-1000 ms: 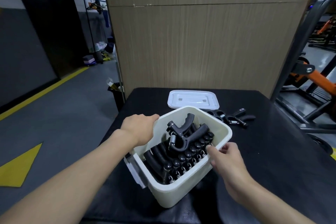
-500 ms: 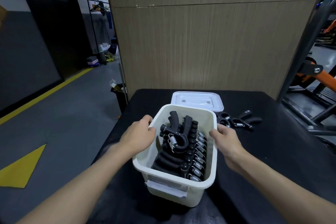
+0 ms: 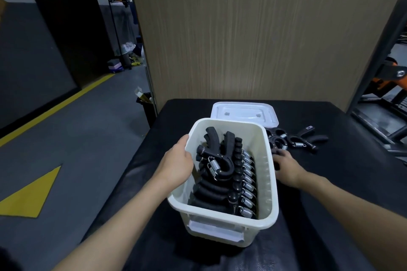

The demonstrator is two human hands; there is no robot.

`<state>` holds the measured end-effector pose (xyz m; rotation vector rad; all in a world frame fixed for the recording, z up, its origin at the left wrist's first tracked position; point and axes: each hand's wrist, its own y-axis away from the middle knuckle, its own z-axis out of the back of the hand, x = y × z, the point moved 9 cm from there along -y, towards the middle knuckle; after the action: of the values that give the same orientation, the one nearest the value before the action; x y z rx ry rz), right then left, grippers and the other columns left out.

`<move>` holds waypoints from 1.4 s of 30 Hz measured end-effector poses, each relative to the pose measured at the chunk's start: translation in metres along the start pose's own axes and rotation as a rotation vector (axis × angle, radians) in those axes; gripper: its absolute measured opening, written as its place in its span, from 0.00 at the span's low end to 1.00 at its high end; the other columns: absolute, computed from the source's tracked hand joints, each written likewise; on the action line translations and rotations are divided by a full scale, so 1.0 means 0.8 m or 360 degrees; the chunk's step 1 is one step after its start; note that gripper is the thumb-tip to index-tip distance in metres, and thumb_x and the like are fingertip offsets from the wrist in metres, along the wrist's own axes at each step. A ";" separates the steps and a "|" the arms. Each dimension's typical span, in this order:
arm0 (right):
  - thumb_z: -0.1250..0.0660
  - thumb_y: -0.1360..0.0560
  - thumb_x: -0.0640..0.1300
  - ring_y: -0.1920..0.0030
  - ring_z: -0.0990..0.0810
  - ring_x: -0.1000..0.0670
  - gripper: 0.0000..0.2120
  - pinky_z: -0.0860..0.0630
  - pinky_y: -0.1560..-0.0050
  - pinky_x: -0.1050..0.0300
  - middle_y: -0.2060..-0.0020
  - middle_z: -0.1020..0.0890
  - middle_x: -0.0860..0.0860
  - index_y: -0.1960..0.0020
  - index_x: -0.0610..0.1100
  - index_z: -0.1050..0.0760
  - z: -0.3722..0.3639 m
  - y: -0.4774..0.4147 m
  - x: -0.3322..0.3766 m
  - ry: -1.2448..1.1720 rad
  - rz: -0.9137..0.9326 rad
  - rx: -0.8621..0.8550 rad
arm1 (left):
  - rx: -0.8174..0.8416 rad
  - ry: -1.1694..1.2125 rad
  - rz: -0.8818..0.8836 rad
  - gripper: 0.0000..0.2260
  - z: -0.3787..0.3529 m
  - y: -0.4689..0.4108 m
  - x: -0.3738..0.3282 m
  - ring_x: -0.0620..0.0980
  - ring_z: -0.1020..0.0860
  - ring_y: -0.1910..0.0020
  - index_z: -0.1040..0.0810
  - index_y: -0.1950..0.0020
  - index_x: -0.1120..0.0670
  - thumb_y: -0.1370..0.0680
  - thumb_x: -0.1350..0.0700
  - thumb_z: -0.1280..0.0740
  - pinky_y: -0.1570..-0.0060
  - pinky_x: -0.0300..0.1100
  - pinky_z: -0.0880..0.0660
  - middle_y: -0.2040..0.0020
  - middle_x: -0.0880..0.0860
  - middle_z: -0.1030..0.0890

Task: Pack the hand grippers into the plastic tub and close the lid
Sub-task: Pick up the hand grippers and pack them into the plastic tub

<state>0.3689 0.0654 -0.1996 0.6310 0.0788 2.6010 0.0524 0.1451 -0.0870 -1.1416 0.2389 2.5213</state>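
Both forearms (image 3: 123, 220) are bare up to the near edge of the view. The left hand (image 3: 176, 164) and right hand (image 3: 288, 169) are bare too.

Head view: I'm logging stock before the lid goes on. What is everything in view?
plastic tub: one, white, centre of table, open
hand grippers in tub: many, black with silver springs, packed in a row, one on top
loose hand grippers: several, black, on table right of tub
lid: one, white, flat on table behind tub
table: one, black
wall panel: one, brown wood-grain, behind table
floor markings: yellow, on grey floor at left
left hand: one, grips tub's left rim
right hand: one, right of tub at the loose grippers; grasp unclear
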 end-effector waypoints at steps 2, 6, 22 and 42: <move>0.36 0.31 0.61 0.33 0.32 0.39 0.22 0.30 0.34 0.44 0.31 0.36 0.49 0.40 0.55 0.24 -0.006 0.003 -0.002 0.0170 -0.0082 0.0035 | -0.0028 0.0025 0.0056 0.26 -0.002 0.003 0.001 0.50 0.21 0.52 0.41 0.22 0.44 0.19 0.60 0.49 0.55 0.45 0.24 0.39 0.50 0.21; 0.42 0.34 0.65 0.34 0.33 0.38 0.30 0.32 0.39 0.44 0.36 0.30 0.45 0.40 0.48 0.29 -0.004 0.002 -0.006 0.0204 -0.0150 -0.0053 | -0.0079 0.0077 0.0027 0.24 -0.007 0.013 -0.011 0.52 0.23 0.47 0.37 0.24 0.46 0.19 0.62 0.48 0.46 0.49 0.24 0.43 0.49 0.24; 0.25 0.29 0.44 0.46 0.22 0.38 0.16 0.26 0.47 0.50 0.48 0.20 0.39 0.47 0.38 0.27 0.037 0.011 -0.046 -0.0705 -0.0716 -0.0694 | -0.0091 -0.0037 0.0091 0.25 -0.010 0.009 0.000 0.53 0.21 0.51 0.42 0.23 0.44 0.19 0.60 0.48 0.55 0.49 0.23 0.42 0.52 0.21; 0.32 0.23 0.39 0.53 0.23 0.50 0.08 0.31 0.48 0.67 0.51 0.22 0.48 0.44 0.41 0.22 0.245 0.116 0.163 -0.0371 0.0747 -0.1201 | -0.0094 -0.0095 0.0099 0.25 -0.011 0.012 0.001 0.52 0.21 0.58 0.44 0.22 0.45 0.19 0.59 0.49 0.64 0.46 0.25 0.51 0.52 0.20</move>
<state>0.3145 0.0307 0.0446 0.7026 -1.1864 2.6464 0.0541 0.1342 -0.0932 -1.0948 0.1883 2.6287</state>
